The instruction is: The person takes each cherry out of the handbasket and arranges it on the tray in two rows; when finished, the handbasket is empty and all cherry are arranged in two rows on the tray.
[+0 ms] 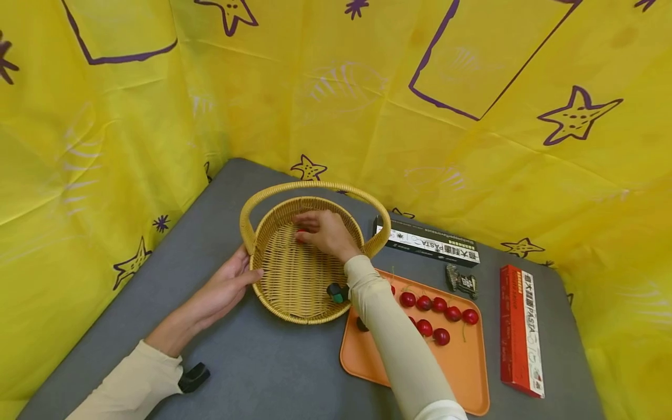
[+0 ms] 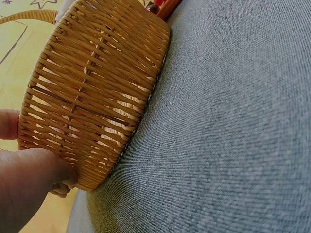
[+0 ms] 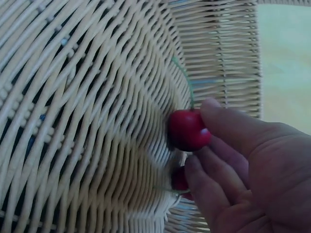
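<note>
A round wicker basket (image 1: 289, 283) with a tall handle stands on the grey table in the head view. My left hand (image 1: 223, 289) grips its left rim, with the thumb over the edge; the left wrist view shows the woven side (image 2: 97, 82) beside that hand. Inside the basket is my right hand (image 1: 329, 234), near the far wall. In the right wrist view its thumb and fingers pinch a red cherry (image 3: 188, 130) with a green stem, close to the weave. A second cherry (image 3: 180, 178) sits beside the fingers, partly hidden by them.
Several cherries (image 1: 441, 336) lie on an orange tray (image 1: 462, 379), partly covered by my right forearm. A black pasta box (image 1: 427, 242), a small dark packet (image 1: 462, 282) and a red pasta box (image 1: 520, 329) lie around it. Yellow cloth (image 1: 341, 116) hangs behind the table.
</note>
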`<state>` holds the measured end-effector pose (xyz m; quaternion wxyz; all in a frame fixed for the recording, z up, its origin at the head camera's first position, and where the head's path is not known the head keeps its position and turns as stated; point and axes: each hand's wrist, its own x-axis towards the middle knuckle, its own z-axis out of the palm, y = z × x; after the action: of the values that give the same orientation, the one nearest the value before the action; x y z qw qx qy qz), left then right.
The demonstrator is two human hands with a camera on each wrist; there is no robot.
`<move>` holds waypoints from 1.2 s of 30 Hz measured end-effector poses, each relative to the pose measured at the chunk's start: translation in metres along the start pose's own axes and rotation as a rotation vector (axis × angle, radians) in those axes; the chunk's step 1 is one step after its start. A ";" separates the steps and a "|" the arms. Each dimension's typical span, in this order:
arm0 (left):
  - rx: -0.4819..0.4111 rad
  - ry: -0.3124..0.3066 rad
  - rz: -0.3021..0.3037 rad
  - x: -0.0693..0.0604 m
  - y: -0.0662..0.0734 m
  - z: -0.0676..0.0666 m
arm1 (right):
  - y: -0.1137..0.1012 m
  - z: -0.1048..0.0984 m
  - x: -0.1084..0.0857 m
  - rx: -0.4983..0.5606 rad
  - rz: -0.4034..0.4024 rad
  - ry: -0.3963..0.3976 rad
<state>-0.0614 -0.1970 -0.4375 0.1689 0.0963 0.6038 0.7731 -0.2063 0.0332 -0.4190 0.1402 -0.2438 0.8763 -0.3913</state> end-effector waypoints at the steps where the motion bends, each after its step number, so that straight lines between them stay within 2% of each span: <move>1: -0.002 0.000 -0.003 0.000 0.000 0.000 | 0.000 -0.001 -0.001 -0.006 0.006 -0.004; 8: -0.002 0.008 -0.010 0.002 0.001 0.001 | -0.003 -0.003 -0.003 -0.047 0.014 -0.036; 17: -0.005 0.000 -0.020 0.002 0.001 0.000 | -0.002 0.002 -0.001 -0.023 -0.001 -0.063; 24: -0.013 -0.013 -0.010 0.003 0.001 0.002 | -0.004 -0.002 -0.001 -0.020 -0.022 -0.093; 27: -0.012 -0.019 -0.011 0.005 0.001 0.002 | -0.009 -0.007 -0.004 -0.013 -0.073 -0.092; 31: -0.004 -0.016 -0.019 0.007 0.001 0.002 | -0.029 -0.019 -0.013 0.055 -0.170 -0.094; 36: 0.021 -0.005 -0.029 0.003 0.001 -0.001 | -0.067 -0.037 -0.046 0.201 -0.317 -0.137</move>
<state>-0.0646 -0.1966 -0.4364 0.1805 0.0912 0.6128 0.7639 -0.1628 0.0425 -0.3418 0.1599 -0.3895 0.7717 -0.4766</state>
